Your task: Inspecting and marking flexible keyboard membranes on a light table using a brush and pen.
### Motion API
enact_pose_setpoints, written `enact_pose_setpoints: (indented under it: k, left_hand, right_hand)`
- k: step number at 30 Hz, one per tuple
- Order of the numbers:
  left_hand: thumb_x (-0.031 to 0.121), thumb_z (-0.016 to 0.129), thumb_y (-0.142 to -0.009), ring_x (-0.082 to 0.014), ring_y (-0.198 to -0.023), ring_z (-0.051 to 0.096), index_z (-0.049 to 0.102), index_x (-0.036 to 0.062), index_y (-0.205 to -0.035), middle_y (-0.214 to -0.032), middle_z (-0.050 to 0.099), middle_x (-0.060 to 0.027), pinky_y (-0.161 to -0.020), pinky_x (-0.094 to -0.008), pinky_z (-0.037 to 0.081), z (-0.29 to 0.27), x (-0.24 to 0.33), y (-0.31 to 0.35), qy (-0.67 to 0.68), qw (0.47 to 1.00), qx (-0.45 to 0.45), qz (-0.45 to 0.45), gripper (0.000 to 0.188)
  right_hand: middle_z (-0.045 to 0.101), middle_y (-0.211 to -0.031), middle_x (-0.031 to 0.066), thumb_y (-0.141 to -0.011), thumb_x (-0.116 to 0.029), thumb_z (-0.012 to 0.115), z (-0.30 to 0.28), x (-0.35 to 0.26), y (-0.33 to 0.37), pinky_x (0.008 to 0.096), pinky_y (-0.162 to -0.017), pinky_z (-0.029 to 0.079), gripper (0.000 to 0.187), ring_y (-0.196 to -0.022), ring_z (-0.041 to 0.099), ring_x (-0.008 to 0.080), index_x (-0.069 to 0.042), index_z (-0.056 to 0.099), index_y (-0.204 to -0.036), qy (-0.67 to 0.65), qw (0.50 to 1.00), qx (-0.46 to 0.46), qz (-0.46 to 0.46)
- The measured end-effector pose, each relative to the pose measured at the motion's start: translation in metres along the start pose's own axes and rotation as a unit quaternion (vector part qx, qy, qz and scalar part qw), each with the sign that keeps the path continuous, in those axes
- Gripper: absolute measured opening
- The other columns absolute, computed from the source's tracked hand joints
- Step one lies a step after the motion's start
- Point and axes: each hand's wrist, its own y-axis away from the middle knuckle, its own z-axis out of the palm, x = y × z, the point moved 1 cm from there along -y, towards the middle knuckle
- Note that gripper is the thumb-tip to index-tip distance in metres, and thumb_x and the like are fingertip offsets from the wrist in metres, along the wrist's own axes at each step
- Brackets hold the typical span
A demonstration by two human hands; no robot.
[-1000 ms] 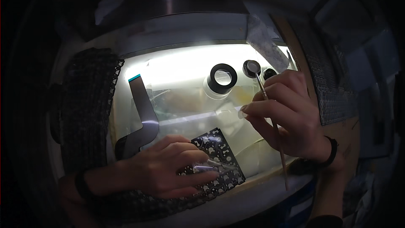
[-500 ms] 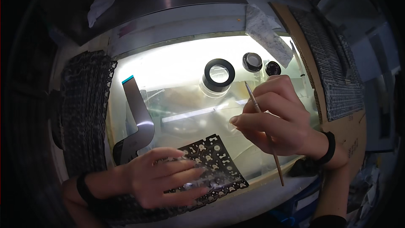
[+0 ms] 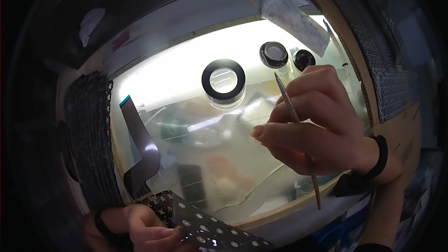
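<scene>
My right hand (image 3: 322,116) is closed around a fine paintbrush (image 3: 315,186), held like a pen with its tip pointing up and away. Low on the left, my left hand (image 3: 151,231) pinches a thin black perforated sheet (image 3: 214,226), whose edge is lifted and folded over. Part of the sheet runs out at the lower edge of the view. Beyond the brush tip stand two small jars with dark rims, one (image 3: 274,53) with a greyish top and one (image 3: 304,59) dark inside. A round black-rimmed magnifier (image 3: 223,81) sits on the lit glass surface (image 3: 252,158).
A bent grey strip with a blue tip (image 3: 147,149) lies at the left. Stacked black perforated sheets (image 3: 88,135) stand on the left; another stack (image 3: 394,93) rests against cardboard (image 3: 401,133) on the right. A speckled strip (image 3: 296,16) hangs over the far right edge.
My left hand has gone from lying spread over the flat sheet to pinching it, and the sheet is lifted and drawn toward me. My right hand keeps the brush; the view has shifted slightly.
</scene>
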Motion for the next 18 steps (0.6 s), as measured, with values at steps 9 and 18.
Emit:
enact_pose_setpoints:
  k: [9, 18]
  left_hand:
    - [0.003, 0.061, -0.064, -0.0175, -0.062, 0.052, 0.052, 0.0050, -0.072, -0.068, 0.058, -0.0033, -0.054, -0.0261, 0.037, 0.014, 0.007, 0.005, 0.001, 0.994, 0.112, -0.004, 0.012]
    - [0.018, 0.051, -0.081, -0.0178, -0.091, 0.061, 0.060, 0.0099, -0.097, -0.100, 0.064, -0.0093, -0.080, -0.0328, 0.043, 0.006, -0.005, -0.005, -0.025, 0.964, -0.211, -0.159, 0.020]
  right_hand:
    - [0.055, -0.074, -0.0001, -0.057, 0.000, 0.074, -0.002, 0.002, 0.004, 0.0306, -0.060, 0.038, 0.028, -0.073, 0.048, 0.0174, -0.010, 0.066, -0.082, -0.003, 1.000, 0.006, -0.003]
    - [0.055, -0.074, 0.0002, -0.060, -0.001, 0.075, -0.002, -0.002, 0.001, 0.0311, -0.060, 0.037, 0.026, -0.073, 0.048, 0.0179, -0.010, 0.065, -0.082, -0.006, 1.000, -0.027, 0.000]
